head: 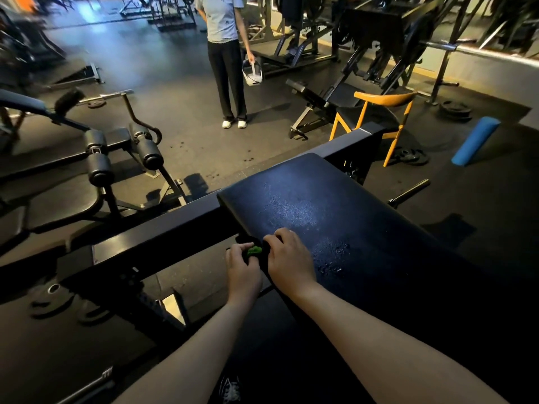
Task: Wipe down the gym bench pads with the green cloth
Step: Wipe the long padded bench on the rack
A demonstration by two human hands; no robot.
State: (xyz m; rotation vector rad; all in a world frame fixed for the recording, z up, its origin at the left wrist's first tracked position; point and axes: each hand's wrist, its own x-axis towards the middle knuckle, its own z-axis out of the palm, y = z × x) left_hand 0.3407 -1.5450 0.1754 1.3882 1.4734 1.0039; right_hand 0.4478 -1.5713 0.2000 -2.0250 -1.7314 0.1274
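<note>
Gym: weight machines [379, 48], plates [455, 110], padded bench [335, 205] (dim).

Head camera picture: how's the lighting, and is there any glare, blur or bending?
Head view: dim overall, with the near corners almost black; a pale glare patch sits on the bench pad; the green cloth shows only as a small bright spot between the left hand and right hand; the far machines at upper left are smeared; wide-angle bending bows the edges.
</note>
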